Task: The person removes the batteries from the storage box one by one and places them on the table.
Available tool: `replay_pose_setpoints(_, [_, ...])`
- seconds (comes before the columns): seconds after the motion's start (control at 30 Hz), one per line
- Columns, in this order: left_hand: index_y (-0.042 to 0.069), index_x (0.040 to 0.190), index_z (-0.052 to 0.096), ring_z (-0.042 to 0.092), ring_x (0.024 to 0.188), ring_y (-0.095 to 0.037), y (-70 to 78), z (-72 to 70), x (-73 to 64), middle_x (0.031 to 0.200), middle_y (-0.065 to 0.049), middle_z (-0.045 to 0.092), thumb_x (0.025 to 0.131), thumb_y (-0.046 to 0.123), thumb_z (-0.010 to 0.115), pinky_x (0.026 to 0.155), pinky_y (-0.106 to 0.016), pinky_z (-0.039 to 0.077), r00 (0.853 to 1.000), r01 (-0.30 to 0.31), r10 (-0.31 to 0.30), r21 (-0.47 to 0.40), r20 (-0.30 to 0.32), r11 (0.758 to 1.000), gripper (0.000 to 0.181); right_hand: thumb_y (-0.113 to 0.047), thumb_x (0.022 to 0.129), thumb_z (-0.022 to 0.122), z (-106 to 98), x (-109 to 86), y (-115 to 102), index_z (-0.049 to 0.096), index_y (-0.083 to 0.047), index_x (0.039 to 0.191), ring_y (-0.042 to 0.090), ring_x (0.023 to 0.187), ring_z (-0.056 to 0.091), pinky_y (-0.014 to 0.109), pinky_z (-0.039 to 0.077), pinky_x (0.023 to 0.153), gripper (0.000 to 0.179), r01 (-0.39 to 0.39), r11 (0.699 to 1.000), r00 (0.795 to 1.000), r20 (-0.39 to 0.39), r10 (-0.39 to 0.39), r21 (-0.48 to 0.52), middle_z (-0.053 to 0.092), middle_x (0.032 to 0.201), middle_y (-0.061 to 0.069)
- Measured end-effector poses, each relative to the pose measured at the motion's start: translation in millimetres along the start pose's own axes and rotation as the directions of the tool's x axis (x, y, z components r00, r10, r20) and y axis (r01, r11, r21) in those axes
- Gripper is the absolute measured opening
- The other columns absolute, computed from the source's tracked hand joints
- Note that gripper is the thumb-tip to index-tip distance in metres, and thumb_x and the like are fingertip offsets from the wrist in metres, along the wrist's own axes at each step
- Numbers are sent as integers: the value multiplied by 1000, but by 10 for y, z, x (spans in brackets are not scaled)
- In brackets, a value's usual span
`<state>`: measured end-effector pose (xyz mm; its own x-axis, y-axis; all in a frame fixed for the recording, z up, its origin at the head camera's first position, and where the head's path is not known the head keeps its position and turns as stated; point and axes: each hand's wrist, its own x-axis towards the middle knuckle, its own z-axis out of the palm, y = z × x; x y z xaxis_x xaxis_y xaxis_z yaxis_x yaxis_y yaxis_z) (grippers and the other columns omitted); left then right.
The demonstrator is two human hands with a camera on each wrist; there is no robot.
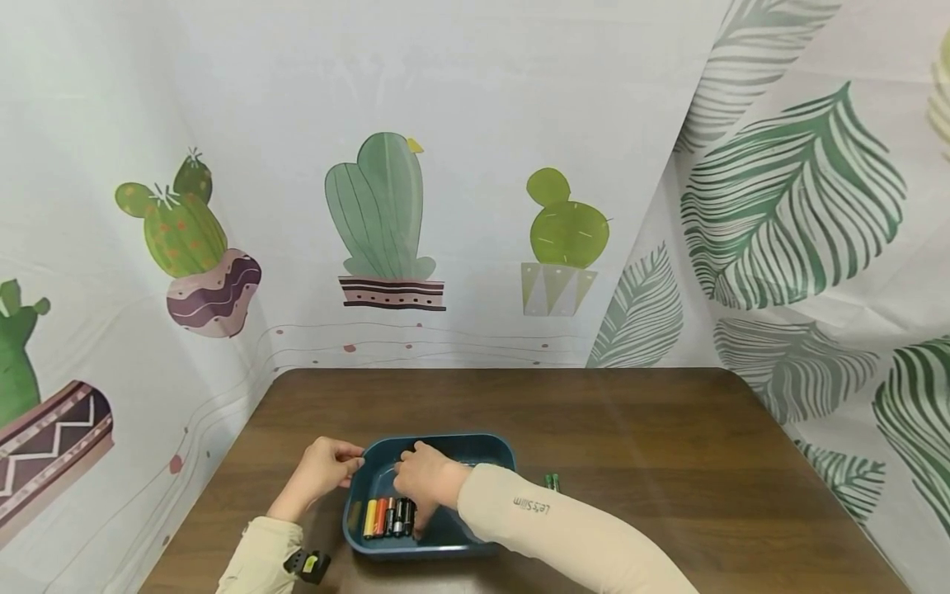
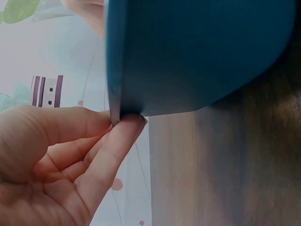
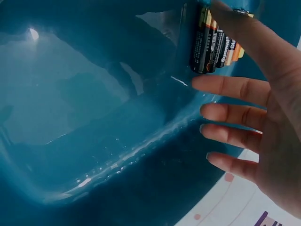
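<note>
My left hand (image 1: 326, 464) pinches the left rim of a dark blue tray (image 1: 355, 540) between thumb and fingers; the left wrist view shows the fingertips on the tray's edge (image 2: 115, 61). Inside the tray, at its near left, a row of batteries (image 1: 389, 518) lies side by side, in yellow, red and black. My right hand (image 1: 430, 481) reaches in over them. Its fingers (image 3: 233, 88) are spread and nearly straight in the right wrist view. The thumb lies by one end of the black batteries (image 3: 204, 44), and the index fingertip is close to the other end.
The tray stands on a brown wooden table (image 1: 631, 429). Two green-ended batteries (image 1: 552, 481) lie on the table right of the tray, partly hidden by the right sleeve (image 1: 549, 520). Behind the table hangs a cloth (image 1: 475, 82) printed with cacti and leaves.
</note>
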<state>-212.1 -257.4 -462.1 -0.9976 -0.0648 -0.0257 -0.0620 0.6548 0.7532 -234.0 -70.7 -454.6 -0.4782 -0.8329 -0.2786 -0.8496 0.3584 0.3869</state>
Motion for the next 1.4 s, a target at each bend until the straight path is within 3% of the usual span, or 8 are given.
replay_pose_setpoints(0.4, [-8,96,71,64,59,-18,6,-9,4,78,-11,68,83,-5,68,54,-31,58,1000,-9,9,6,9,1000,14,-70,65,73,1,36,-32,69,-34,110,8,104,51,29,43,94,59,-7,999,1000,12,7,32,60,120,-15])
replay_pose_setpoints(0.67, [-8,96,71,64,60,-18,0,1,-13,77,-9,67,84,-5,67,53,-31,57,1000,-17,17,6,3,1000,13,-68,67,74,19,61,-28,70,-33,104,7,97,52,28,44,88,51,-27,998,999,44,24,56,62,110,-16])
replay_pose_setpoints(1.0, [-7,94,72,64,58,-18,4,5,-17,75,-9,67,82,-5,68,54,-31,57,1000,-20,20,4,-5,1000,13,-69,68,73,8,54,-4,70,-33,107,8,104,53,29,43,94,53,-58,997,996,75,53,61,61,117,-16])
replay_pose_setpoints(1.23, [-8,94,71,64,57,-18,11,3,-21,74,-9,67,82,-5,68,55,-35,58,999,-32,32,1,-1,999,12,-68,68,73,-89,-21,55,72,-32,102,9,103,54,32,43,98,49,-48,995,998,44,45,90,63,114,-14])
replay_pose_setpoints(1.4, [-8,94,71,64,57,-18,15,7,-11,73,-9,66,82,-5,68,55,-34,58,1000,-23,23,2,-4,1000,13,-68,70,72,-228,-131,136,69,-35,112,9,107,54,34,42,100,54,-32,995,999,-14,33,93,62,117,-14])
